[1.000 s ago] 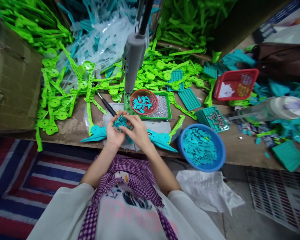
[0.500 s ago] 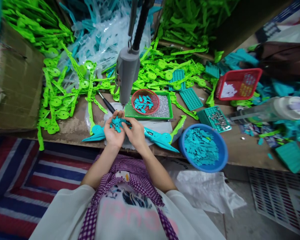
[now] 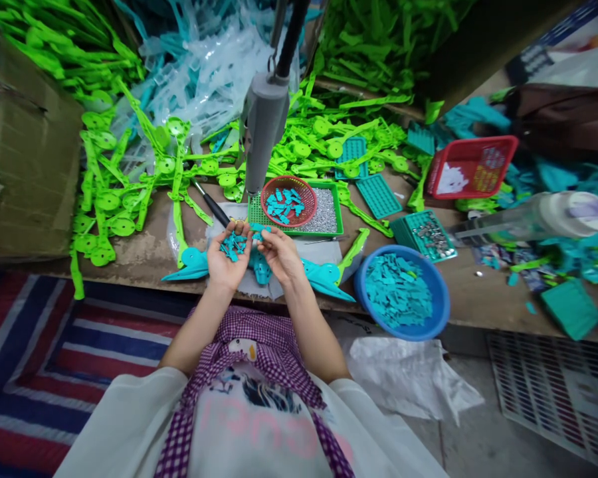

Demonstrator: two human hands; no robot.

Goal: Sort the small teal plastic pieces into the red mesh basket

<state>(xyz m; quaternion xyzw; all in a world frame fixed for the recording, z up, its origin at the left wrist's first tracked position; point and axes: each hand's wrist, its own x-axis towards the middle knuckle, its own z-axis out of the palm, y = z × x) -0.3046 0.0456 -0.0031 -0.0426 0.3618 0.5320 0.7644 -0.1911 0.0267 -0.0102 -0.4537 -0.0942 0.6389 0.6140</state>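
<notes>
Left grip: palm up, fingers loosely cupped and unclenched, a little heap of teal pieces lying in it; they overlap too much for me to count.
Right grip: nearly closed, thumb and fingertips pinching a teal piece just beside the left fingertips; its outline is hard to make out.
Winged teal part: on the surface below both hands, pointed ends showing to either side, its middle partly hidden by them.
Grey driver: hanging just beyond the fingers, its upper end out of view.
Green tray: silvery bits at its right end, holes showing at its left.
Red round basket: over the tray, hiding part of it, with more teal pieces inside.
Blue basin: at the near edge, heaped with flat teal pieces.
Teal tray: behind the basin, holding small metal fittings.
Red bin: farther right, white scraps in it; the yellowish patch is unclear.
Cardboard box: far left, partly cut off, beside piled lime-green parts.
</notes>
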